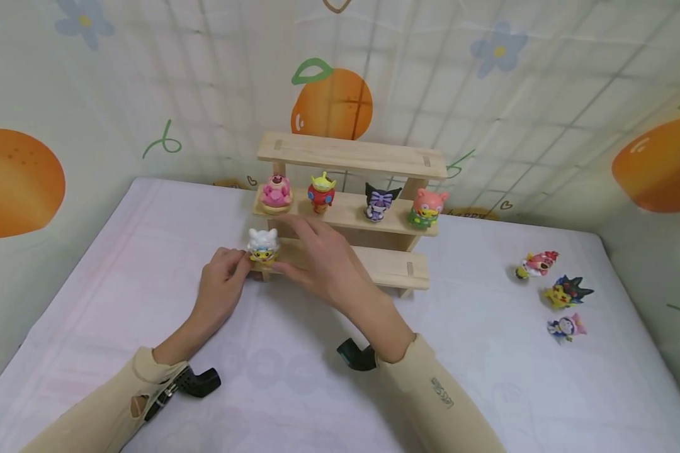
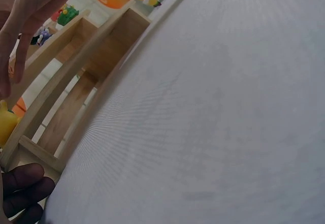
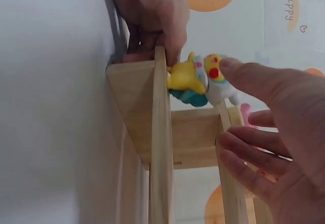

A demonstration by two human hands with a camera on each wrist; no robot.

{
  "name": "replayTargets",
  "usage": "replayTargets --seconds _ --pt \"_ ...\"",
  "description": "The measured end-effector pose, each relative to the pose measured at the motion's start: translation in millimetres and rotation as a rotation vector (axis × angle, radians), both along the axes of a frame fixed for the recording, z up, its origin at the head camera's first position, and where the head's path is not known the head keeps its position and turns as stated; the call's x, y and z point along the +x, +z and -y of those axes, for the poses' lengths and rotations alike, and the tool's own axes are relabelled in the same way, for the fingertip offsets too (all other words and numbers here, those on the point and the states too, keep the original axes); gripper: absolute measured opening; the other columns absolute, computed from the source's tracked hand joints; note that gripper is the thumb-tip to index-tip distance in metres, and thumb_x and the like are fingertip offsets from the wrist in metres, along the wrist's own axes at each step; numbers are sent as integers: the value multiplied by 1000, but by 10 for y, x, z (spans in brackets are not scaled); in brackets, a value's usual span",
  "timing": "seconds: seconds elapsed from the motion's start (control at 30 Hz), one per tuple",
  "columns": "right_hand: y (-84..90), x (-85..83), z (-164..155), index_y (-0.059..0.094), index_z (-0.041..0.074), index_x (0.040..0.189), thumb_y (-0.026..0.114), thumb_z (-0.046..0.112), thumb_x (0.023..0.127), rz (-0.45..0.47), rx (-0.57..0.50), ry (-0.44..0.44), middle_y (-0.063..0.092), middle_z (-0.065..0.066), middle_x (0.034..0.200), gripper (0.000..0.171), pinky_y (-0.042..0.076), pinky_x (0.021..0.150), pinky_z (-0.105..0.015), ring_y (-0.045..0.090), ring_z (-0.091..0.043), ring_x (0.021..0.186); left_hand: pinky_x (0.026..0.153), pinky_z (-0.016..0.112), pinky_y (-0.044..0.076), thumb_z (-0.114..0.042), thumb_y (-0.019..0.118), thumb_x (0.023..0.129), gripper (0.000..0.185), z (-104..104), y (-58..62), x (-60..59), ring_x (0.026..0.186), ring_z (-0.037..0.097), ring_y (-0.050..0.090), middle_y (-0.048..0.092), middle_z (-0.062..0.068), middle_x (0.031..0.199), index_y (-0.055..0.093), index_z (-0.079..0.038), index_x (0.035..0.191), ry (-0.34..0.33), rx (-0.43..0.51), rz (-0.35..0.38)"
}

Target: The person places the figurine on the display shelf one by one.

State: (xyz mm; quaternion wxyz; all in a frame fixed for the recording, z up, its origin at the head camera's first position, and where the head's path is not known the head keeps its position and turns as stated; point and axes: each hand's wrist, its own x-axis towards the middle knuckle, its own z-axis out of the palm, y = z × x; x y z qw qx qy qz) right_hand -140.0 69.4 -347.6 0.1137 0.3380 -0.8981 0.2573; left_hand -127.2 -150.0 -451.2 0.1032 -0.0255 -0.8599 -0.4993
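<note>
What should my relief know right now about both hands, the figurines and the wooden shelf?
Left hand touches the white-hatted yellow figurine at the left end of the wooden shelf's bottom step.
Right hand: fingers straight around that figurine, thumb at its front.
Done: four figurines on the middle step; this one stands on the bottom step.
Left: three figurines lying on the cloth to the right; top step bare.
</note>
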Motion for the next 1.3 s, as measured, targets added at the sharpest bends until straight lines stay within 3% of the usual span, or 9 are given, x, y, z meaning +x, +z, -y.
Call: replayTargets --seconds 0.4,0.7,0.87,1.3 --pt "-11 116 -357 61 10 142 84 34 92 12 15 -49 66 -6 140 60 50 110 -40 61 -23 132 83 38 42 -19 55 109 29 -19 23 7 95 24 56 66 16 102 75 -1 96 -7 -2 6" --pt "-55 191 -655 65 7 135 86 34 90 -12 -1 -67 70 -7 130 56 54 102 -41 65 -23 122 80 37 41 -19 55 108 29 -15 26 10 92 23 53 63 16 99 76 -1 99 -2 2 21" --pt "-57 227 -843 66 5 133 87 28 89 -33 -41 -72 70 -10 127 55 55 100 -43 65 -25 121 76 36 39 -18 56 107 28 -17 16 11 88 23 50 61 15 97 77 -1 100 -1 -2 29" --pt "-29 335 -1343 62 6 138 84 11 90 -65 -50 -173 69 -10 128 53 54 100 -48 67 -28 120 81 37 41 -23 54 110 33 -18 18 6 94 22 53 66 15 103 77 -2 102 -11 5 38"
